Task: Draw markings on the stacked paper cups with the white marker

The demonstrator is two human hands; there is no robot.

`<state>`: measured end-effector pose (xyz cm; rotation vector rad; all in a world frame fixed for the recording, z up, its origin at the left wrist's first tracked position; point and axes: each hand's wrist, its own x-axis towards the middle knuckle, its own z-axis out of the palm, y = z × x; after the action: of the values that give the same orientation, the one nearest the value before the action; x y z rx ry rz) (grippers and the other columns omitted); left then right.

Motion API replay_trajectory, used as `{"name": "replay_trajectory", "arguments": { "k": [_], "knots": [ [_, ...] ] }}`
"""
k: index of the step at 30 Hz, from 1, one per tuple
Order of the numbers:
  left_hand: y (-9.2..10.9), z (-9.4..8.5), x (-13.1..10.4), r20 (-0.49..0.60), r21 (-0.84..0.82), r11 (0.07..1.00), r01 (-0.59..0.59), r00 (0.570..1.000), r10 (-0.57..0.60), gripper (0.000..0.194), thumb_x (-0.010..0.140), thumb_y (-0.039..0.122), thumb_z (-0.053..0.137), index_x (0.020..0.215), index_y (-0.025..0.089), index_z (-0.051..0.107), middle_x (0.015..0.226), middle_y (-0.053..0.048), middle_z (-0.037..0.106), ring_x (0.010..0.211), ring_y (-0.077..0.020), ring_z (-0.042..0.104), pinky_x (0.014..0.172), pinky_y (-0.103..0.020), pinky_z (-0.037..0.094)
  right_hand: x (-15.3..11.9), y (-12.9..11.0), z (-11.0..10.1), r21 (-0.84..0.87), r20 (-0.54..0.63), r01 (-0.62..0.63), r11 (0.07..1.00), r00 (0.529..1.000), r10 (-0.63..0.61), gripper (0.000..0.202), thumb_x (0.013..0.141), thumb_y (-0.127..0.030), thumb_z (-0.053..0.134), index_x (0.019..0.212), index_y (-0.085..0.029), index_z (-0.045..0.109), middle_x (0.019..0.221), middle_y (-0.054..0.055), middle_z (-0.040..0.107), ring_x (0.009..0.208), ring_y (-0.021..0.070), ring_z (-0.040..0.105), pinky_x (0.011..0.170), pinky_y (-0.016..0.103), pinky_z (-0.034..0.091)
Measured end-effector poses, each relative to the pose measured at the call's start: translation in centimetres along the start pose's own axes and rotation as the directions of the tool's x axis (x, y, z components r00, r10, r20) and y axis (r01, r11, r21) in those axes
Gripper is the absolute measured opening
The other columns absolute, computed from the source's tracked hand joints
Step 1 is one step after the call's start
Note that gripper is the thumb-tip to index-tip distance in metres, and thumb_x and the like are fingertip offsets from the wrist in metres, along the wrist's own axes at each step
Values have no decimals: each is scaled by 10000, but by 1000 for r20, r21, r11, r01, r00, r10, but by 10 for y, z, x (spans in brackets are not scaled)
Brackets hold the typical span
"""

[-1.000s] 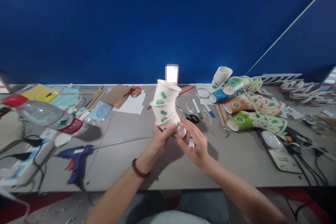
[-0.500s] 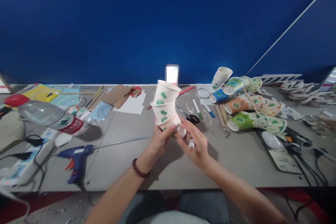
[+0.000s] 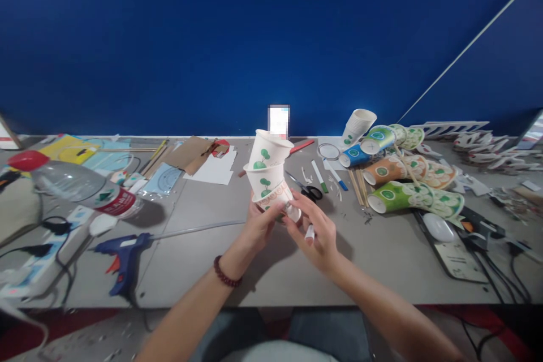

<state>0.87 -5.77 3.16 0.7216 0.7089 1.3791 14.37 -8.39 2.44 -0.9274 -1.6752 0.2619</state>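
Several white paper cups [image 3: 265,175] with green leaf prints are joined in a bent column above the table. My left hand [image 3: 258,227] is wrapped round the lowest part of this column. On the right side of the lowest cup, the fingertips of my right hand [image 3: 316,226] pinch together at its rim. A white marker [image 3: 310,233] is held in my right hand, its end sticking out below the fingers. What lies between my right fingertips is too small to make out.
A blue glue gun [image 3: 127,257] and a red-capped bottle [image 3: 93,186] lie on the left. Black-handled scissors [image 3: 311,192] lie behind my right hand. Coloured cup columns [image 3: 403,198] and a white cup stack [image 3: 358,124] are on the right.
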Motion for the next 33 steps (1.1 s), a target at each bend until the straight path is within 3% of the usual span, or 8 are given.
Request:
{"name": "replay_trajectory", "arguments": {
  "k": [4, 7, 11, 16, 20, 24, 29, 33],
  "knots": [
    [-1, -1, 1, 25, 8, 1000, 21, 999, -22, 559, 664, 330, 856, 1168, 208, 648, 1000, -61, 740, 882, -207, 699, 776, -309, 537, 2, 0, -3, 15, -22, -43, 999, 999, 43, 382, 876, -162, 662, 1250, -228, 621, 1192, 122, 738, 969, 227, 755, 619, 260, 634],
    [-2, -2, 2, 46, 0, 999, 41, 998, -41, 549, 648, 349, 861, 1130, 190, 651, 1027, -78, 738, 901, -226, 702, 784, -322, 540, 7, 1, -8, 24, -49, -80, 996, 995, 81, 260, 903, -144, 613, 1137, -229, 690, 1050, 88, 767, 824, 185, 752, 529, 224, 586],
    [-2, -2, 3, 62, 4, 997, 78, 995, -78, 499, 638, 347, 868, 1054, 168, 659, 1042, -90, 738, 908, -228, 705, 823, -333, 541, 14, 2, -13, 19, -66, -49, 999, 997, 50, 144, 910, -163, 615, 974, -223, 729, 936, 78, 770, 812, 190, 736, 565, 253, 592],
    [-1, -2, 3, 96, 18, 997, 73, 993, -74, 448, 656, 329, 857, 1031, 175, 667, 1032, -79, 745, 910, -228, 707, 817, -333, 542, 19, 0, -16, -33, -52, 6, 999, 999, -7, 153, 906, -130, 618, 951, -225, 730, 913, 69, 767, 797, 177, 736, 588, 246, 595],
    [-1, -1, 2, 89, 9, 998, 65, 994, -65, 565, 647, 305, 870, 1150, 211, 630, 1056, -73, 744, 949, -237, 707, 820, -337, 546, 22, -1, -20, -94, -19, 47, 994, 999, -49, 150, 924, -156, 598, 945, -224, 730, 881, 68, 760, 753, 167, 731, 594, 240, 593],
    [2, 2, 1, 73, 16, 999, 41, 996, -42, 698, 629, 297, 890, 1248, 252, 570, 989, -35, 741, 859, -206, 709, 774, -322, 553, 25, -1, -24, -199, 62, 151, 968, 988, -141, 169, 945, -180, 568, 989, -220, 726, 840, 67, 754, 735, 168, 730, 622, 243, 579],
    [5, 2, 0, 52, 77, 996, 44, 997, -48, 736, 638, 301, 887, 1284, 260, 537, 982, -27, 721, 835, -188, 691, 767, -330, 562, 23, 4, -25, -347, 99, 303, 887, 953, -287, 161, 965, -201, 556, 1044, -213, 695, 822, 60, 754, 685, 158, 715, 594, 247, 523],
    [5, 1, 1, 40, 83, 996, 42, 998, -45, 775, 630, 272, 890, 1309, 270, 515, 997, -36, 719, 878, -214, 694, 782, -358, 571, 23, 7, -26, -376, 172, 341, 861, 939, -297, 193, 998, -279, 512, 1000, -175, 674, 846, 78, 744, 670, 150, 688, 588, 255, 485]
  ]
}}
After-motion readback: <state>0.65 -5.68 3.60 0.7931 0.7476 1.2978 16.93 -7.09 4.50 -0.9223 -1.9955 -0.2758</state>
